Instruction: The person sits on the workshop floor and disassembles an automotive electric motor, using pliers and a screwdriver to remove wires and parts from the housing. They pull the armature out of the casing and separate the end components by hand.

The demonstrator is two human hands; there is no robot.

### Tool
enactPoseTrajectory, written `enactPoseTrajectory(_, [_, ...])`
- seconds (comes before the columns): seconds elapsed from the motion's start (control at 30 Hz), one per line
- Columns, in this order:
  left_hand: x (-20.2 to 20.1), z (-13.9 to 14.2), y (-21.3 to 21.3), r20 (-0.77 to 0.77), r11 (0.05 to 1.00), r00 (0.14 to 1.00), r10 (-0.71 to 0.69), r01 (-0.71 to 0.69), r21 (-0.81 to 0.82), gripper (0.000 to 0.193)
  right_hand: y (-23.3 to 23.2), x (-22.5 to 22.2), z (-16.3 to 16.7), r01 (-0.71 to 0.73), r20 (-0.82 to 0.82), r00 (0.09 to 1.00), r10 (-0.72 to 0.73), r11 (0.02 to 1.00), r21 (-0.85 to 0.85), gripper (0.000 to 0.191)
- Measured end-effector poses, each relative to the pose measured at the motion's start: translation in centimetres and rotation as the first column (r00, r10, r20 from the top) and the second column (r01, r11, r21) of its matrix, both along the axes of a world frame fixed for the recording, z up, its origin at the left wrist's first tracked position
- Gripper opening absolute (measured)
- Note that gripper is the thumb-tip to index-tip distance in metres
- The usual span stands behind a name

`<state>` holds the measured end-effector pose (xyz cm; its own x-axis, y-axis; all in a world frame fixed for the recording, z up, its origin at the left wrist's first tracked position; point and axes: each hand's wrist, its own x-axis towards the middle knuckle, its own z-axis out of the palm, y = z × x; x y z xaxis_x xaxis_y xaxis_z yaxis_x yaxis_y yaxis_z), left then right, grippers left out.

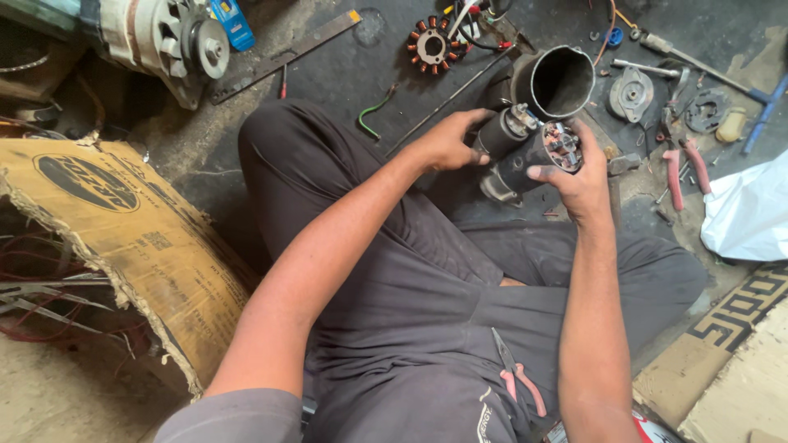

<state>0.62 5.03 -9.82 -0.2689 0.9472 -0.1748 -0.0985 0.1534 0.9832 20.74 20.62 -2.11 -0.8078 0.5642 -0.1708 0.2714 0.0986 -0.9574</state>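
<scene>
I sit cross-legged on a dark floor and hold a black starter motor (519, 160) in front of me. My left hand (450, 141) grips its smaller cylinder on the left side. My right hand (579, 174) wraps the main body from the right, thumb across the front near the open end, where copper brush parts (563, 146) show. Just beyond stands a hollow metal housing tube (560, 80), mouth tilted toward me.
Red-handled pliers (520, 379) lie on my lap. An alternator (168, 43) sits far left, a copper-wound stator (433, 45) far centre, a torn cardboard box (123, 238) at left. Pink-handled pliers (683, 168), a round end plate (630, 94) and small parts lie right, by white plastic (751, 215).
</scene>
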Motion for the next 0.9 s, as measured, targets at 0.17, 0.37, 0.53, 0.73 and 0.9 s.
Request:
enactPoseTrajectory(0.17, [0.1,-0.2,-0.1,-0.076,0.999,0.997,-0.016,0.018,0.034,0.078,0.2,0.1,0.4,0.004,-0.017,1.000,-0.004,0.999,-0.032,0.088])
enactPoseTrajectory(0.37, [0.5,-0.5,0.2,-0.273,1.000,0.962,0.008,-0.002,0.024,0.084,-1.2,0.0,1.3,-0.026,-0.042,0.999,0.030,0.997,0.078,0.080])
enactPoseTrajectory(0.53, [1.1,-0.6,0.0,-0.343,0.997,0.938,0.049,-0.027,0.070,0.082,-3.7,-0.2,2.2,0.005,0.044,0.999,-0.018,0.959,0.283,0.084])
enactPoseTrajectory(0.73, [0.8,-0.6,0.1,-0.420,0.997,0.908,0.001,0.031,0.068,0.086,-4.6,0.5,2.2,0.045,0.036,0.997,-0.064,0.923,0.383,0.082])
enactPoseTrajectory(0.9, [0.7,0.1,0.4,-0.414,0.995,0.910,-0.025,0.062,0.076,0.085,-4.2,0.8,1.9,0.029,0.015,0.999,-0.038,0.910,0.413,0.077])
